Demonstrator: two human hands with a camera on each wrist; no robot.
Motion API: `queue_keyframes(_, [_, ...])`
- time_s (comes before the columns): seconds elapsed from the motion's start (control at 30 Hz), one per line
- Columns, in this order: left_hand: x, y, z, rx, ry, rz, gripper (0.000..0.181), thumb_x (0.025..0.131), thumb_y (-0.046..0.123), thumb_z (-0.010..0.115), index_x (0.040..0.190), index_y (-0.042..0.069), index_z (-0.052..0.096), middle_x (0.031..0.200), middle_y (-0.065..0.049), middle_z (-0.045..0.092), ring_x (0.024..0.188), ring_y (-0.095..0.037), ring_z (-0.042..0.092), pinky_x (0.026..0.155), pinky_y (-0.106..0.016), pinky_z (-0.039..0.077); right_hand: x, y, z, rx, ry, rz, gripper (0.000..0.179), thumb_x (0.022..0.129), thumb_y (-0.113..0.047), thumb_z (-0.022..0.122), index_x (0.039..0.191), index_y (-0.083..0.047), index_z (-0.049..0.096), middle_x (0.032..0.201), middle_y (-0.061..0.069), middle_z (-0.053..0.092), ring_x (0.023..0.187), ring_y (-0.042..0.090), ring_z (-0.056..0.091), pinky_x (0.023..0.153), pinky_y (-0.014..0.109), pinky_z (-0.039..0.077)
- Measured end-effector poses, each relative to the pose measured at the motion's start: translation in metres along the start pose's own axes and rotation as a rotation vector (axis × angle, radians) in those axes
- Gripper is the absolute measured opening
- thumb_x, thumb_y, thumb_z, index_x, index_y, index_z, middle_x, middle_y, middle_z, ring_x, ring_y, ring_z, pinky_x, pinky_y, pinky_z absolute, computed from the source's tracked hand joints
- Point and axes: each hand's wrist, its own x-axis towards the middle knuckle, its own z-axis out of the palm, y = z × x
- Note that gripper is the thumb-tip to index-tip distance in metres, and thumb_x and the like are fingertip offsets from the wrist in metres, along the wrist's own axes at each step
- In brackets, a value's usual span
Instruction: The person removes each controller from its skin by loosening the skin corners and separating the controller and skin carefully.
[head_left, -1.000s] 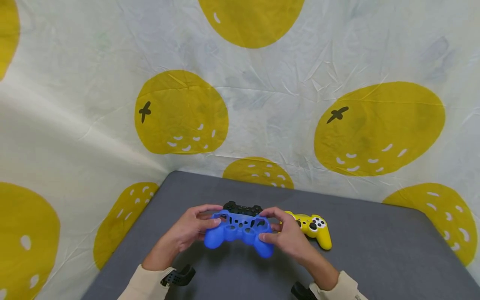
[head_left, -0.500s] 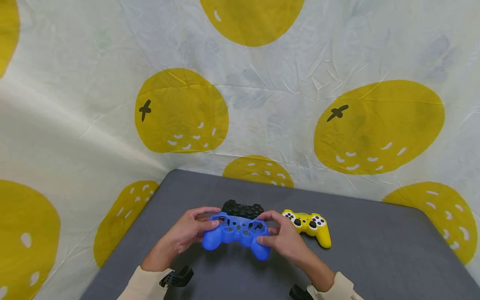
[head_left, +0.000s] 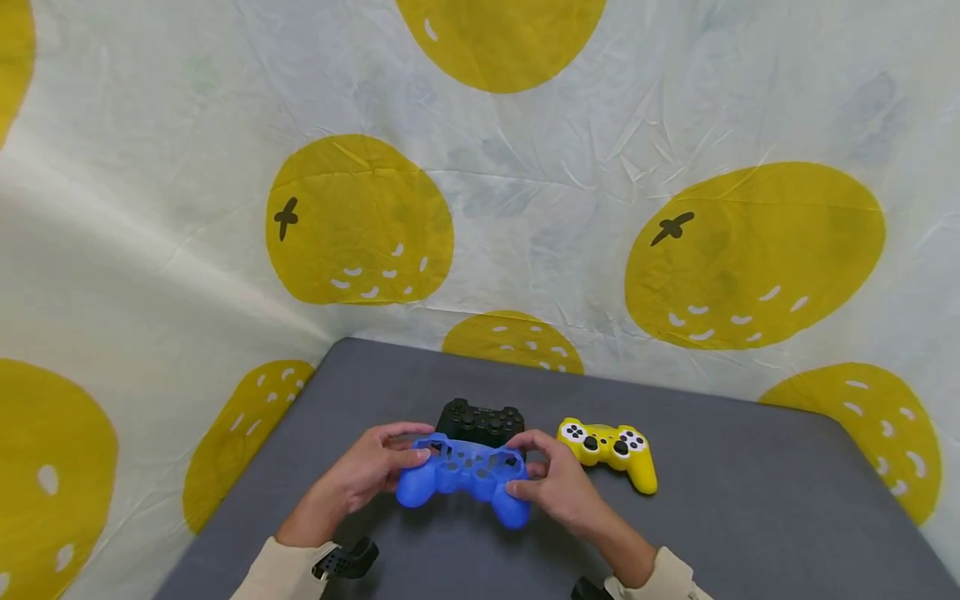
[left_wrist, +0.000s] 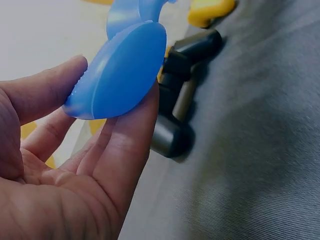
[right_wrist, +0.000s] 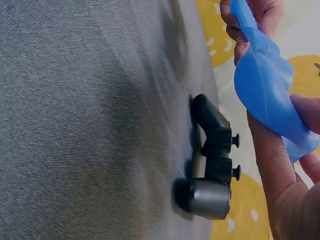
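Observation:
A blue silicone controller cover (head_left: 468,472), hollow with cutouts for buttons and sticks, is held up by both hands above the table. My left hand (head_left: 372,465) pinches its left end, thumb on the near face and fingers behind, as the left wrist view shows on the cover's grip (left_wrist: 122,75). My right hand (head_left: 558,483) pinches the other end the same way; in the right wrist view the cover (right_wrist: 267,90) sits between thumb and fingers. Just beyond the cover lies a black game controller (head_left: 480,422), its near part hidden in the head view.
A yellow game controller (head_left: 611,448) with white button areas lies on the grey table (head_left: 712,517), right of the black one. A white cloth (head_left: 525,225) printed with yellow fruit hangs behind and to the left of the table.
Both hands have brought the blue cover slightly nearer and to the left. More of the black controller now shows, and the right hand has come away from in front of the yellow one.

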Motion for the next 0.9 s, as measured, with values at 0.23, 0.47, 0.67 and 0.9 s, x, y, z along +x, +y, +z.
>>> queue_keyframes(0.23, [0.003, -0.008, -0.005, -0.009, -0.012, -0.005, 0.051, 0.099, 0.017, 0.072, 0.146, 0.004, 0.057, 0.142, -0.026, 0.063, 0.103, -0.025, 0.075, 0.085, -0.043, 0.063, 0.003, 0.005, 0.003, -0.016, 0.006, -0.008, 0.050, 0.084, 0.006, 0.079, 0.130, -0.004, 0.061, 0.138, 0.022, 0.054, 0.087, 0.022, 0.068, 0.075, 0.030, 0.058])
queue_keyframes(0.47, [0.005, -0.015, -0.007, 0.005, 0.003, -0.023, 0.050, 0.100, 0.017, 0.071, 0.146, 0.003, 0.057, 0.143, -0.026, 0.062, 0.103, -0.024, 0.074, 0.084, -0.042, 0.063, 0.006, 0.011, 0.008, -0.031, 0.009, 0.027, 0.048, 0.084, 0.006, 0.080, 0.127, -0.005, 0.062, 0.137, 0.021, 0.055, 0.085, 0.020, 0.068, 0.071, 0.029, 0.056])
queue_keyframes(0.67, [0.007, -0.019, -0.006, 0.011, 0.007, -0.032, 0.047, 0.100, 0.015, 0.070, 0.144, 0.002, 0.058, 0.141, -0.025, 0.064, 0.101, -0.023, 0.074, 0.083, -0.040, 0.063, 0.007, 0.019, 0.008, -0.041, 0.015, 0.054, 0.048, 0.083, 0.006, 0.080, 0.126, -0.005, 0.063, 0.134, 0.020, 0.056, 0.077, 0.019, 0.063, 0.064, 0.027, 0.051])
queue_keyframes(0.9, [0.011, -0.027, -0.004, 0.015, -0.004, -0.029, 0.048, 0.098, 0.016, 0.073, 0.142, 0.002, 0.059, 0.133, -0.019, 0.069, 0.094, -0.019, 0.075, 0.079, -0.037, 0.062, 0.004, 0.026, 0.009, -0.040, 0.041, 0.077, 0.049, 0.082, 0.008, 0.080, 0.126, -0.004, 0.063, 0.128, 0.018, 0.058, 0.073, 0.018, 0.060, 0.063, 0.027, 0.052])
